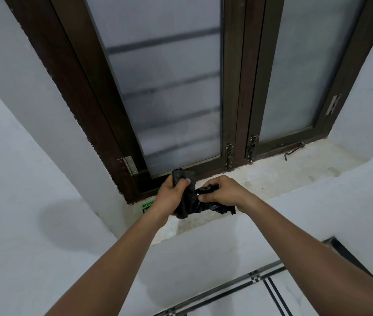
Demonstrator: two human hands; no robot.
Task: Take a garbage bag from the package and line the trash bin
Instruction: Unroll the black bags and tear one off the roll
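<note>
Left hand [172, 192] clamped round the black garbage bag roll [185, 197], right hand [221, 192] pinching its loose crumpled end, both over the windowsill [272, 176].

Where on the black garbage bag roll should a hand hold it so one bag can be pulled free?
Grip the roll around its compact, still-wound body, coming from its left, as the left hand does. The loose, crumpled bag end trails to the right, so the right hand should take that slack from the right and pull away from the roll.
</note>
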